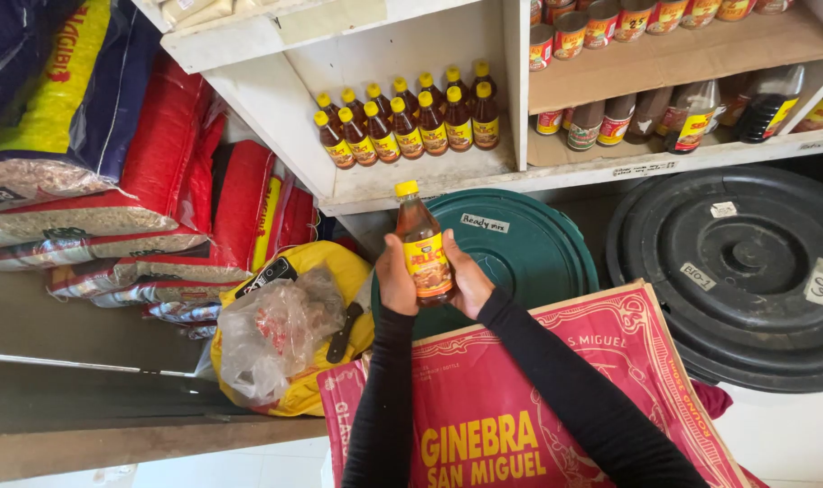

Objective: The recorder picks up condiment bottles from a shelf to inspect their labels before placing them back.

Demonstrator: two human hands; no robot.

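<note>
Both hands hold one small brown bottle (423,242) with a yellow cap and a yellow-and-red label, upright, just below the white shelf (430,181). My left hand (395,280) wraps its left side and my right hand (468,282) its right side. Black sleeves cover both forearms. On the shelf above stand two rows of several matching yellow-capped bottles (410,122). Under my arms lies a red cardboard box (511,398) with yellow lettering.
A green round lid (529,248) and a black round lid (746,271) sit beneath the shelf. Red and blue sacks (158,172) are stacked at left. A yellow bag with a clear plastic bag (276,334) lies beside the box. Cans and dark bottles (664,113) fill the right shelves.
</note>
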